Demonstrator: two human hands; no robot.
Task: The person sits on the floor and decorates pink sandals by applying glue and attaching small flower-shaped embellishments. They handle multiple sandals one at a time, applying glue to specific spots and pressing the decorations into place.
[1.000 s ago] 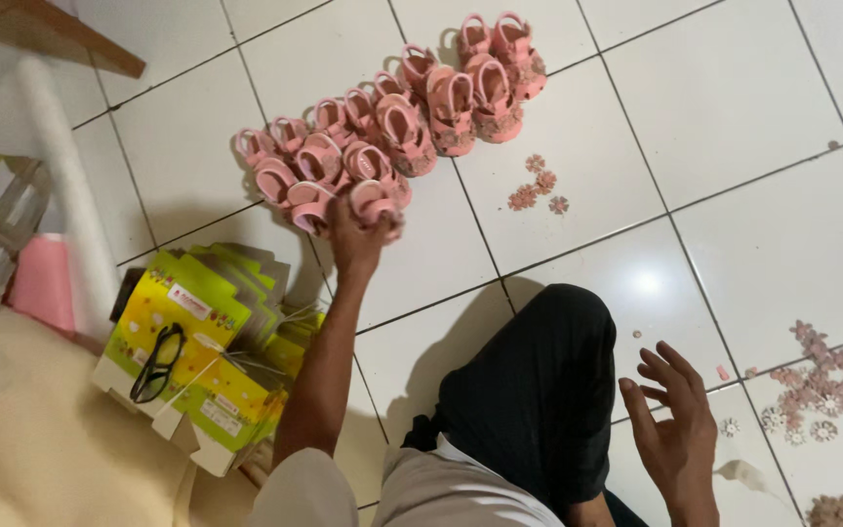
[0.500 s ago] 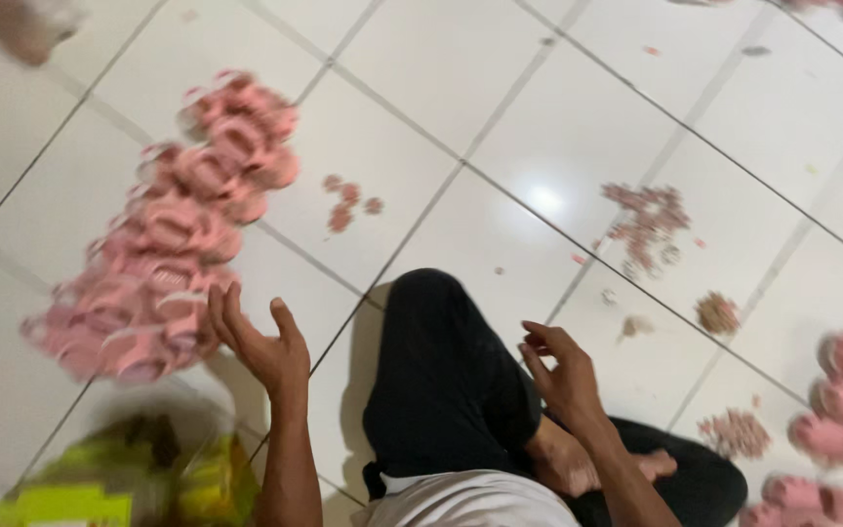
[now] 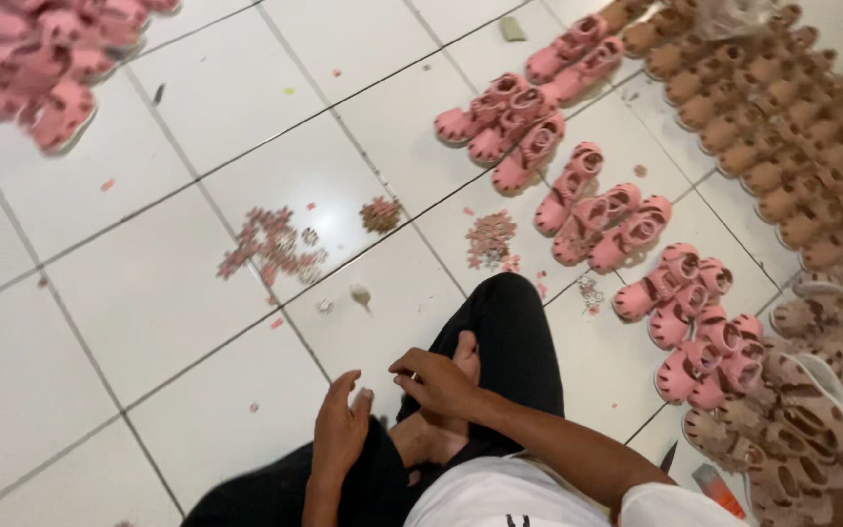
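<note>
Having dropped from the pink sandals (image 3: 626, 229), both hands (image 3: 392, 410) empty, loosely curled over crossed legs (image 3: 509, 332).

A home-style footwear workshop: rows of pink sandals (image 3: 597, 210) and brown sandals (image 3: 792, 127) cover the white tiled floor (image 3: 80, 322)

The person wears black trousers (image 3: 514, 332), which run from the 6 o'clock edge up toward the centre of the view. A white shirt (image 3: 500, 493) shows at 6 o'clock, its short sleeve (image 3: 675, 506) ending at about 5 o'clock. Both forearms are bare. The left hand (image 3: 341, 429) and right hand (image 3: 438, 381) carry no gloves, rings or watch. One bare foot (image 3: 441, 429) shows between the legs.
</note>
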